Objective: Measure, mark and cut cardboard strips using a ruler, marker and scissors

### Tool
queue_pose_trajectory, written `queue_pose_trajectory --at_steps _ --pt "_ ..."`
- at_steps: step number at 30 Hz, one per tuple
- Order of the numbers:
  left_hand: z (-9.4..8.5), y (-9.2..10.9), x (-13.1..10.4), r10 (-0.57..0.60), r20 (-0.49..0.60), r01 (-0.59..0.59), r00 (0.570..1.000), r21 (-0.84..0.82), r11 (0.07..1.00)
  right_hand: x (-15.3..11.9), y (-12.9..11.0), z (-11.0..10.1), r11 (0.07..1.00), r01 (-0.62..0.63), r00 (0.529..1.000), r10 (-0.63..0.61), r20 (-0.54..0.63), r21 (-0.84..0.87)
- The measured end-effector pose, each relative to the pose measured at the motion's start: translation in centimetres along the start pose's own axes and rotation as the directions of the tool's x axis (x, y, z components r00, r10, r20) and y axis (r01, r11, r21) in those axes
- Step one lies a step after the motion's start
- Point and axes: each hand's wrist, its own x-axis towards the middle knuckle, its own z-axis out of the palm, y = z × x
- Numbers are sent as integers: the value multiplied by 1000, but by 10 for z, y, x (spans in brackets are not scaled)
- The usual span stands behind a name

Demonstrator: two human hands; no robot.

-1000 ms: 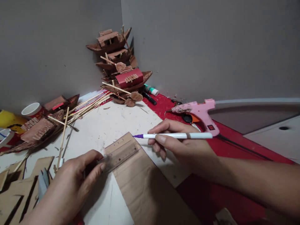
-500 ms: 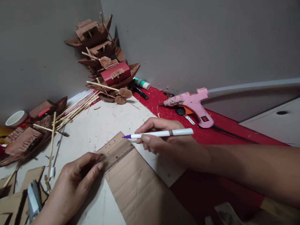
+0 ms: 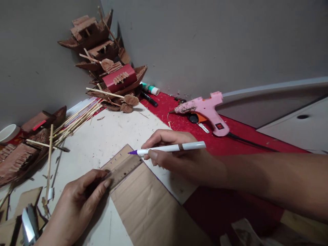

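Note:
A white marker pen (image 3: 166, 148) with a purple tip is pinched in my right hand (image 3: 176, 153). Its tip is at the far end of a brown cardboard strip (image 3: 156, 208), close to a row of short purple marks. Across the cardboard lies a clear ruler (image 3: 125, 171). My left hand (image 3: 82, 198) grips the ruler's left end between thumb and fingers, at the cardboard's left edge. A purple line shows along the cardboard's right edge.
Several brown model boats (image 3: 123, 80) stand by the wall. Thin wooden sticks (image 3: 79, 119) lie at left, near scissors (image 3: 29, 223) and cardboard scraps (image 3: 28, 201). A pink glue gun (image 3: 202, 109) rests on red cloth (image 3: 230, 147), its cord trailing right.
The whole view has shifted slightly, so things appear further left. Against the cardboard, the pen tip stays close to the same far corner; both hands keep their grips.

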Motion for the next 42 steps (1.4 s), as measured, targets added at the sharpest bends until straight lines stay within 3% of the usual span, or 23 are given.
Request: queue_pose_trajectory --at_steps 17,26,36,42 --pt "4 3 -3 -12 -18 12 1000 6 1000 1 -1 -1 995 69 998 -68 15 -77" --pt "4 3 -3 -18 18 18 1000 -5 1000 -2 2 0 992 2 1000 1 20 -123" --pt "2 3 0 -6 52 8 999 -40 999 -4 0 4 979 53 977 -9 214 -197" --pt "2 2 0 18 68 -17 998 -27 1000 -5 4 6 972 86 969 -30 246 -220"
